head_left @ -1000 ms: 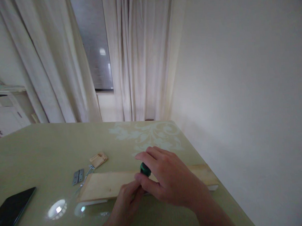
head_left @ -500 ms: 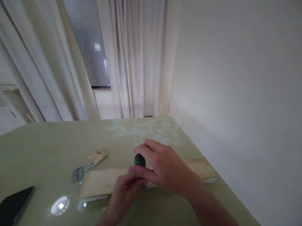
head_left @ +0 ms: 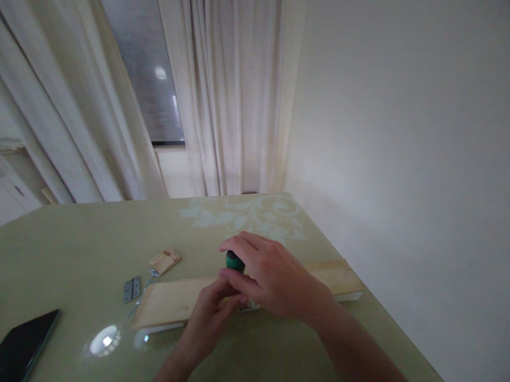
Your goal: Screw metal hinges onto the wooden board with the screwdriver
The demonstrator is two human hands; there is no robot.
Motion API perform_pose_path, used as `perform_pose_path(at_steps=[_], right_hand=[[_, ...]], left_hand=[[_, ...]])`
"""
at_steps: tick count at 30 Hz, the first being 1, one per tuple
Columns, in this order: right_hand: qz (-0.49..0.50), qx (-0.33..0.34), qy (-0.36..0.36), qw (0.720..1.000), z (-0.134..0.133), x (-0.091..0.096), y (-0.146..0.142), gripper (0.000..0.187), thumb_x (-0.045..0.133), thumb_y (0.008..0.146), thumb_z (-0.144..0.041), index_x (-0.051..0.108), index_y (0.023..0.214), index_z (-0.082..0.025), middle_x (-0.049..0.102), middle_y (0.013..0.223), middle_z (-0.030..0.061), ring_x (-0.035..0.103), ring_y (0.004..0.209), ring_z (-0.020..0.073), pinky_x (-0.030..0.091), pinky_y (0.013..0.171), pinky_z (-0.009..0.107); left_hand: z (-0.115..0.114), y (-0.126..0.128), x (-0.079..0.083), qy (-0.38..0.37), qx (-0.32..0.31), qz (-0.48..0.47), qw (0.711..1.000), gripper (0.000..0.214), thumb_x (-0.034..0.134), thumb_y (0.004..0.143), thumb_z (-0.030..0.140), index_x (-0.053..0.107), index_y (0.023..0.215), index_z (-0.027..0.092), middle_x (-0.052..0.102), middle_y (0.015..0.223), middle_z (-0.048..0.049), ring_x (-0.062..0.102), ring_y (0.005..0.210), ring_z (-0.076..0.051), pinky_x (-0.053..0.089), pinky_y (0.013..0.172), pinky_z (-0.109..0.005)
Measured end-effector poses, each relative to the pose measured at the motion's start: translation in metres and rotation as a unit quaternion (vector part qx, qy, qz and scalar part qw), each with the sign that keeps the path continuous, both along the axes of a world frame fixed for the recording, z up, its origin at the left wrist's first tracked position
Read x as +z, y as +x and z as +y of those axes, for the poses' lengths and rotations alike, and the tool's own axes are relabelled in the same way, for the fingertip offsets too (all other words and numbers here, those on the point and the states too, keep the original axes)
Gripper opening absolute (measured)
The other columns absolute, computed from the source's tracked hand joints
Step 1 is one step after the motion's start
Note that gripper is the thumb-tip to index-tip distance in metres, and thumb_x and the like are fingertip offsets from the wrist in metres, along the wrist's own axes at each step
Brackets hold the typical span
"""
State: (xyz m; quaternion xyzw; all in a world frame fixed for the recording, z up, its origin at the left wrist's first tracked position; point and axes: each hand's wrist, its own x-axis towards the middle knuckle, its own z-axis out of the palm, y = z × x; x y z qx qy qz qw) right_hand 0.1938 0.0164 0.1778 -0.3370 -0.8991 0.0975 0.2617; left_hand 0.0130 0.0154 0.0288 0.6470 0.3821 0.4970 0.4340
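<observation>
My right hand curls its fingers and thumb round the green and black handle of a screwdriver, held nearly upright above a wooden board. My left hand is pinched low beside the handle, over the board's near edge; whatever sits between its fingertips is hidden. Part of a metal piece, seemingly a hinge, shows on the board under my hands. The screwdriver's shaft and tip are covered by my fingers.
Left of the board lies a grey metal hinge. A small wooden piece lies behind it, with thin metal parts nearby. A dark tablet or phone rests at the table's left. The table's right edge runs beside a white wall.
The view has shifted slightly. My right hand has turned a little on the screwdriver, whose handle now leans somewhat. My left hand stays pinched in about the same place.
</observation>
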Motion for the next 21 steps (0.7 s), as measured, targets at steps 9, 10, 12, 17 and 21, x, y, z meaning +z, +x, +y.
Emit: perform_pose_path(at_steps=[9, 10, 12, 17, 21], right_hand=[[0.004, -0.019, -0.016, 1.000, 0.003, 0.000, 0.003, 0.031, 0.061, 0.104, -0.038, 0.060, 0.130, -0.022, 0.071, 0.119, 0.0073, 0.066, 0.111, 0.0220, 0.049, 0.098, 0.035], [0.006, -0.017, -0.016, 1.000, 0.003, 0.001, 0.003, 0.030, 0.060, 0.103, -0.032, 0.059, 0.131, -0.021, 0.071, 0.121, 0.0074, 0.065, 0.113, 0.0216, 0.048, 0.099, 0.034], [0.013, -0.012, -0.015, 1.000, 0.002, 0.002, 0.004, 0.037, 0.061, 0.101, -0.025, 0.056, 0.137, -0.020, 0.069, 0.126, 0.0086, 0.064, 0.117, 0.0217, 0.048, 0.101, 0.034], [0.006, -0.020, -0.003, 1.000, 0.000, 0.002, 0.002, 0.036, 0.063, 0.102, -0.039, 0.058, 0.132, -0.021, 0.070, 0.120, 0.0082, 0.065, 0.108, 0.0226, 0.050, 0.094, 0.036], [-0.002, -0.033, 0.006, 0.999, 0.004, -0.003, 0.000, 0.024, 0.059, 0.105, -0.035, 0.060, 0.124, -0.020, 0.071, 0.115, 0.0078, 0.067, 0.105, 0.0220, 0.051, 0.089, 0.034]], left_hand=[[0.012, -0.008, 0.027, -0.028, -0.036, 0.034, 0.998, 0.015, 0.080, 0.080, 0.031, 0.078, 0.088, 0.018, 0.078, 0.082, -0.0031, 0.072, 0.077, -0.019, 0.059, 0.072, -0.025], [0.015, -0.011, 0.032, -0.029, -0.071, 0.063, 0.995, 0.015, 0.078, 0.082, 0.030, 0.078, 0.090, 0.018, 0.079, 0.085, -0.0033, 0.072, 0.081, -0.019, 0.059, 0.075, -0.025], [0.024, -0.018, 0.038, -0.016, -0.133, 0.120, 0.984, 0.014, 0.072, 0.088, 0.030, 0.079, 0.086, 0.018, 0.078, 0.084, -0.0031, 0.071, 0.083, -0.018, 0.058, 0.077, -0.025], [0.045, -0.025, 0.038, -0.014, -0.143, 0.169, 0.975, 0.021, 0.073, 0.087, 0.031, 0.077, 0.076, 0.014, 0.076, 0.077, -0.0017, 0.065, 0.071, -0.016, 0.054, 0.066, -0.023], [0.048, -0.022, 0.044, -0.038, -0.223, 0.192, 0.955, 0.014, 0.074, 0.087, 0.029, 0.080, 0.089, 0.016, 0.080, 0.090, -0.0023, 0.069, 0.086, -0.018, 0.056, 0.079, -0.025]])
